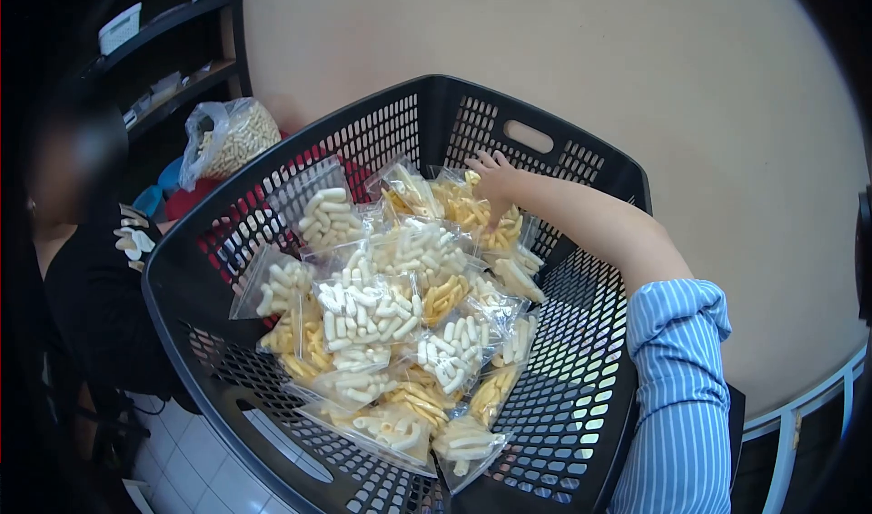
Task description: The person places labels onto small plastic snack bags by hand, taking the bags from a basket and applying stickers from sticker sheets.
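On the left, one person [100, 269] in black is beside the basket, near dark shelves [168, 25] that hold one small white basket [120, 30]. Just right of the shelves, one clear plastic sack [236, 140] bulges with short, pale pieces, near a red object [189, 200] and blue containers [169, 176]. Pale floor tiles [186, 459] show below.

One large black basket [431, 87], with slotted walls and oval handholds in two sides, fills the middle. Inside lies a heap of clear, flat packets [368, 314], glossy and tilted over one another. Some hold stubby, round-ended white or cream pieces; others hold slimmer, curved yellow ones. There are more than a dozen packets, but they overlap too much for an exact count.

At the heap's far right side, the right hand [497, 185] reaches over yellow-filled packets, its fingers [484, 162] spread apart; whether it grips one cannot be told. The forearm runs right into one rolled, blue-and-white striped sleeve [677, 378], with a plain beige wall [727, 133] behind.
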Demonstrator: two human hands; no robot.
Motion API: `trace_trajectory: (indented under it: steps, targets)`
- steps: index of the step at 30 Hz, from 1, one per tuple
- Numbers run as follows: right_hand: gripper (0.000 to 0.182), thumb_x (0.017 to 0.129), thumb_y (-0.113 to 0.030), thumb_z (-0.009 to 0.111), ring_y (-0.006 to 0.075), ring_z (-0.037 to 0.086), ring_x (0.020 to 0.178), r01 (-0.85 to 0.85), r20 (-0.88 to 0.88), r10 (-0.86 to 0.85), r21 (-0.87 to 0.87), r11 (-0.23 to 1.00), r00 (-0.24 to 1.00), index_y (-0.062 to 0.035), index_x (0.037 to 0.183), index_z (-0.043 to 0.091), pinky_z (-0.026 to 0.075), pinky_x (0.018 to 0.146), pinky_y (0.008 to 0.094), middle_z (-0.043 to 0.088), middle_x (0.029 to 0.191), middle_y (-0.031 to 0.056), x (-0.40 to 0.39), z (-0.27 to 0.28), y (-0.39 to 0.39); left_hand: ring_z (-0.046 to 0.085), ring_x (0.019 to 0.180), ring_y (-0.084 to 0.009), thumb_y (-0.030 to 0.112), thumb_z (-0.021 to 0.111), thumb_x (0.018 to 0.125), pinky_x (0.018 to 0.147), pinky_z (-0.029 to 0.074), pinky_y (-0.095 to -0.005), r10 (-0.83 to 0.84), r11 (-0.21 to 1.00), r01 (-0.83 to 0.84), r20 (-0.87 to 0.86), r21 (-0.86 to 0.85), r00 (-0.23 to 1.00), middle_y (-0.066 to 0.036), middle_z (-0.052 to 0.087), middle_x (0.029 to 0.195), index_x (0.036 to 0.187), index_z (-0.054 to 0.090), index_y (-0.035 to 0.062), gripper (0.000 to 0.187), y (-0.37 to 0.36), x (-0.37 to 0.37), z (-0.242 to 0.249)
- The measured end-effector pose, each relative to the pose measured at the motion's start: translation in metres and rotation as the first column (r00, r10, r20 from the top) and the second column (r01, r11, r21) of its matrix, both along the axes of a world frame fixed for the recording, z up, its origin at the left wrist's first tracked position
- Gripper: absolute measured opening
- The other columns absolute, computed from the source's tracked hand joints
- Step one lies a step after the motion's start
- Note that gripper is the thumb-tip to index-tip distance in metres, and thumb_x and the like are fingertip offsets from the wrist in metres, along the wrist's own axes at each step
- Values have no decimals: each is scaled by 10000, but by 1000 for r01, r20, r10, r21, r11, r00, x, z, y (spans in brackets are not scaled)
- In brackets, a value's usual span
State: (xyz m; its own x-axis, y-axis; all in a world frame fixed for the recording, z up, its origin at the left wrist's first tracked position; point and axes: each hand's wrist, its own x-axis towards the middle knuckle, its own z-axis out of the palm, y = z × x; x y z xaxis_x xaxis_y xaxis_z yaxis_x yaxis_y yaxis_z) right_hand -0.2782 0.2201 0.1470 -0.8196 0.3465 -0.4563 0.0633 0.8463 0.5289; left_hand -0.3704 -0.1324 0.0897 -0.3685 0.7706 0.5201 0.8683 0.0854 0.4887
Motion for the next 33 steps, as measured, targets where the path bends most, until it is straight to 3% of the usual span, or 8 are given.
trace_trajectory:
  steps: [2, 4, 5, 9, 19, 25, 28, 33]
  targets:
    - [825, 491, -582, 693, 376, -21, 1273, 28, 21, -28, -8, 1000, 999, -236, 1206, 470, 80, 1018, 496, 23, 1394, 171, -6, -6, -1, 543, 897, -229, 92, 521, 772, 776, 425, -316, 16, 1000, -17, -24, -10, 1000, -111, 553, 983, 1018, 514, 6, 261, 2, -11, 7]
    - [847, 480, -590, 694, 378, 61, 1258, 201, -77, -211, -128, 971, 974, -215, 1207, 471, 135, 1004, 493, 76, 1381, 178, -1, -21, 7, 543, 897, -228, 91, 520, 772, 775, 426, -315, 27, 999, -28, -44, -20, 999, -111, 552, 986, 1019, 513, 5, 262, 4, -21, 13]
    - [853, 468, -573, 707, 365, 150, 1232, 241, -99, -273, -254, 937, 957, -177, 1191, 488, 219, 986, 441, 127, 1356, 202, 5, -25, 14, 542, 898, -228, 91, 520, 772, 775, 426, -315, 33, 999, -35, -52, -25, 998, -112, 551, 987, 1019, 513, 4, 262, 4, -26, 15]
    - [822, 468, -536, 716, 311, 305, 1126, 143, -239, -213, -280, 949, 947, -122, 1150, 520, 331, 904, 349, 296, 1231, 200, 9, -43, 22, 542, 898, -227, 89, 518, 772, 773, 427, -314, 43, 998, -46, -78, -43, 996, -112, 549, 993, 1020, 511, 1, 263, 8, -45, 24]
    - [838, 471, -478, 734, 331, 321, 1086, 201, -227, -255, -237, 950, 940, -111, 1181, 483, 332, 899, 345, 317, 1181, 218, 17, -49, 9, 541, 901, -226, 85, 515, 772, 769, 430, -312, 57, 996, -65, -119, -65, 991, -114, 543, 1008, 1022, 507, -7, 267, 10, -79, 37]
    - [887, 472, -495, 736, 347, 361, 1072, 307, -233, -374, -278, 910, 898, -42, 1182, 455, 350, 893, 342, 294, 1175, 235, 17, -59, 5, 540, 902, -225, 83, 513, 772, 767, 432, -311, 64, 994, -75, -140, -75, 988, -115, 540, 1016, 1024, 505, -11, 269, 9, -94, 44]
    - [866, 483, -467, 746, 341, 393, 1061, 309, -173, -360, -264, 914, 917, 5, 1151, 461, 368, 888, 330, 317, 1165, 231, 14, -58, 7, 540, 902, -225, 82, 512, 772, 766, 433, -310, 67, 994, -79, -148, -75, 987, -116, 538, 1021, 1024, 503, -13, 270, 8, -100, 47]
    - [767, 501, -404, 761, 302, 431, 1046, 201, -287, -279, -272, 941, 916, 58, 1054, 498, 383, 879, 309, 378, 1140, 209, 14, -70, 16, 539, 904, -224, 80, 510, 772, 764, 434, -309, 77, 993, -90, -169, -76, 983, -117, 535, 1028, 1025, 501, -17, 272, 5, -111, 51]
